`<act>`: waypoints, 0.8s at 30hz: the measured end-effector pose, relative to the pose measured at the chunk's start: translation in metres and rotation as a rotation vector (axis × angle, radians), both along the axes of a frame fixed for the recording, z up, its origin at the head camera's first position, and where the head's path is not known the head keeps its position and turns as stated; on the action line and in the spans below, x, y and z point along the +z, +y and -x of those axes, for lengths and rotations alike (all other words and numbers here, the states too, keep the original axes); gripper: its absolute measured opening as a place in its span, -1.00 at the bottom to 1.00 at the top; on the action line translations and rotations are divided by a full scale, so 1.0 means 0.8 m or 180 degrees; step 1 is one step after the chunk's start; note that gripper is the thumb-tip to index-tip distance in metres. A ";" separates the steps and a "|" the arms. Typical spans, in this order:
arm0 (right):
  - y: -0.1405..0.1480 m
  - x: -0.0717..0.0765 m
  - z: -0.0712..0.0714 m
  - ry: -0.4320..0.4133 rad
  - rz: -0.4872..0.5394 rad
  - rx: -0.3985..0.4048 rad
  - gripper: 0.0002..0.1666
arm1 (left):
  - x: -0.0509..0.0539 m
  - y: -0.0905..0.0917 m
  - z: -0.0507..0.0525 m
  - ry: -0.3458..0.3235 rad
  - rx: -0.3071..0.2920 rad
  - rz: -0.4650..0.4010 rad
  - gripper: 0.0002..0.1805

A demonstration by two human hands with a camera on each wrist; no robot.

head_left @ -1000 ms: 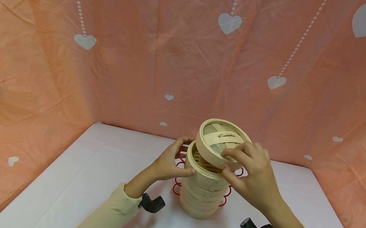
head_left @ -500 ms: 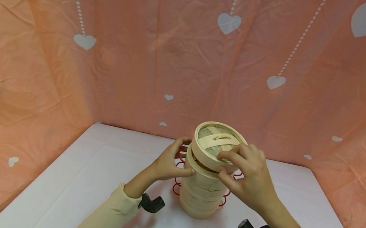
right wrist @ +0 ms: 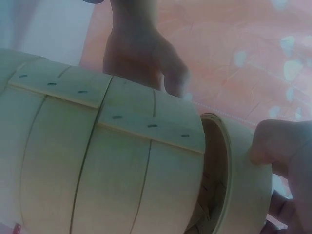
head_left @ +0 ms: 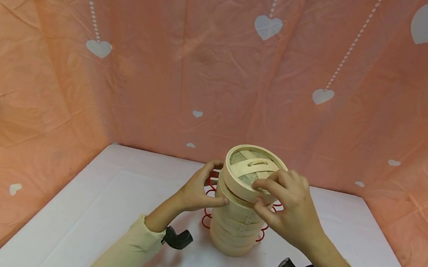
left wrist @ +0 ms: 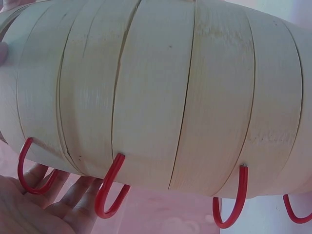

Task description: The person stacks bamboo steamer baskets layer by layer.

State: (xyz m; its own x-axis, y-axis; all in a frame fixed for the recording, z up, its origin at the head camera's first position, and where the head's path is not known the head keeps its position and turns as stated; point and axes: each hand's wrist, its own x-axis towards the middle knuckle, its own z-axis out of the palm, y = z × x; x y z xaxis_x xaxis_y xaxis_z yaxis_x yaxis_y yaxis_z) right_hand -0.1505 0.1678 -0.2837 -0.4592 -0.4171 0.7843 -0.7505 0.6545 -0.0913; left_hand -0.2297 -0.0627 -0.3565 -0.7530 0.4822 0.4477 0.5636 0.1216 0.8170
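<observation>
A stacked bamboo steamer (head_left: 231, 237) stands upright on the table. Its woven lid (head_left: 241, 186) sits tilted on the top rim; in the right wrist view a dark gap shows between lid (right wrist: 246, 180) and top tier (right wrist: 168, 170). My right hand (head_left: 292, 203) pinches the lid's near right edge, thumb on the side wall, fingers over the top. Round the upper tier's left side my left hand (head_left: 196, 192) holds the steamer, thumb in front, fingers behind. Red looped handles (left wrist: 111, 187) stick out from the tiers in the left wrist view. The steamer's inside is mostly hidden by the lid.
A white-covered table (head_left: 111, 196) bears the steamer. Behind and at both sides hangs an orange-pink cloth (head_left: 157, 78) with pale hearts. Black curved wrist mounts (head_left: 178, 238) sit below both hands.
The lid has come down and left onto the top tier, covering the opening that showed before. My right hand moved with it. My left hand and the steamer have stayed in place.
</observation>
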 end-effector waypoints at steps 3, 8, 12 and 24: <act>0.000 -0.001 0.001 0.0012 -0.0007 0.0000 -0.71 | 0.002 0.000 -0.002 -0.0005 0.0017 0.0011 -0.13; 0.000 -0.003 0.002 0.0012 -0.0011 0.0004 -0.71 | 0.003 0.000 -0.003 -0.0016 0.0037 0.0038 -0.13; 0.000 -0.005 0.002 0.0010 -0.0008 0.0012 -0.70 | 0.002 0.000 -0.002 -0.0014 0.0047 0.0050 -0.13; -0.001 -0.010 0.004 0.0012 -0.0036 -0.0009 -0.72 | 0.002 0.000 -0.003 0.0006 0.0056 0.0064 -0.12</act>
State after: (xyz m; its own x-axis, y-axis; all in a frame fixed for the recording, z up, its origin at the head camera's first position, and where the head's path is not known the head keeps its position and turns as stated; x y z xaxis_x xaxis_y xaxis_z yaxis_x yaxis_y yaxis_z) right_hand -0.1538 0.1672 -0.2916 -0.4574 -0.4248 0.7813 -0.7489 0.6577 -0.0809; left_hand -0.2273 -0.0626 -0.3546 -0.7606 0.4778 0.4395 0.5628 0.1479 0.8133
